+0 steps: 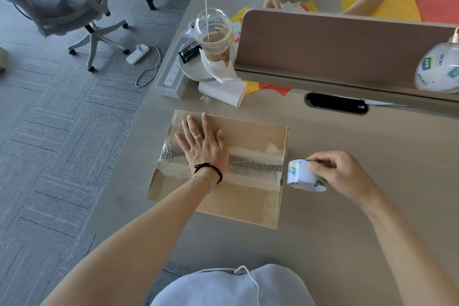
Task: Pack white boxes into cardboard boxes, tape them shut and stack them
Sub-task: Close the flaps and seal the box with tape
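A closed cardboard box (250, 194) lies on the desk in front of me, with clear tape running along its middle seam. My left hand (202, 145) presses flat on the box top, fingers straight, over the left part of the seam. My right hand (340, 172) grips a roll of clear tape (301, 176) just off the box's right edge, level with the seam. A white box (223, 92) lies on the desk behind the cardboard box.
Behind the white box stand a plastic cup (213, 37) with a straw and tissue, and a grey power strip unit (171, 77). A brown desk divider (335, 49) runs across the back, another person's hands beyond it. A second tape roll (439, 69) sits far right. An office chair (64, 5) stands on the floor, left.
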`<state>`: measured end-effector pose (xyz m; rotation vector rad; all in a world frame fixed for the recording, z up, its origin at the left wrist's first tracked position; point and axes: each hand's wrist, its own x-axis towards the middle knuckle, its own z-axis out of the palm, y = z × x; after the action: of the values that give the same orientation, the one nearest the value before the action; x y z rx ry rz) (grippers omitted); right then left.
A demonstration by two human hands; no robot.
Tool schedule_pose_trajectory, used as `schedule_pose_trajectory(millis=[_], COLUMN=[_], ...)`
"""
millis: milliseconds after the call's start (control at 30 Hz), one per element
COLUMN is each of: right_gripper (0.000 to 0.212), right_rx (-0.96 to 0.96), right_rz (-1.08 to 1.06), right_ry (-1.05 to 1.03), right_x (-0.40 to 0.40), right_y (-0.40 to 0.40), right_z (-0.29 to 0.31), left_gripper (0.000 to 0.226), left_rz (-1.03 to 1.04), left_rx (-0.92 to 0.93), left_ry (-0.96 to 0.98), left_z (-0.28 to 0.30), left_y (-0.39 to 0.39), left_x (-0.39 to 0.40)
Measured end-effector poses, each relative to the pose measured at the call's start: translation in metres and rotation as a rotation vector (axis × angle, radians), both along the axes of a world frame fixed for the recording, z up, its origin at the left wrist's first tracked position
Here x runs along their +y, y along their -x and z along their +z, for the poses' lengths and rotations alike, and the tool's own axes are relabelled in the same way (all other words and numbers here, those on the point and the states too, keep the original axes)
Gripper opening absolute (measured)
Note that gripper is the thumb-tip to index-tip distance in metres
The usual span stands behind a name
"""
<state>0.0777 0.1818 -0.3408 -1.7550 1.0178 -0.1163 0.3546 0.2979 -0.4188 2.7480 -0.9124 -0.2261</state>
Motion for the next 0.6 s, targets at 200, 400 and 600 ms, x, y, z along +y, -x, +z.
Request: schedule_pose_trajectory(millis=[200, 400, 600], right_gripper=[0.019, 0.025, 0.021], right_rx=[0.184, 0.209, 0.073], right_rz=[-0.098, -0.065, -0.072], right_ry=[0.321, 0.353, 0.080], right_x=[-0.002, -0.003, -0.006], right_y=[0.008, 0.014, 0.023], right_z=[-0.017, -0.018, -0.018], left_gripper=[0.063, 0.069, 0.061], left_rz=[0.003, -0.428, -0.176], left_rx=[-0.004, -0.246, -0.039], left_ry=[-0.013, 0.069, 0.024], left_z=[-0.001, 0.010, 0.001], left_y=[0.001, 0.008, 0.069], left_x=[-0.001, -0.012, -0.021])
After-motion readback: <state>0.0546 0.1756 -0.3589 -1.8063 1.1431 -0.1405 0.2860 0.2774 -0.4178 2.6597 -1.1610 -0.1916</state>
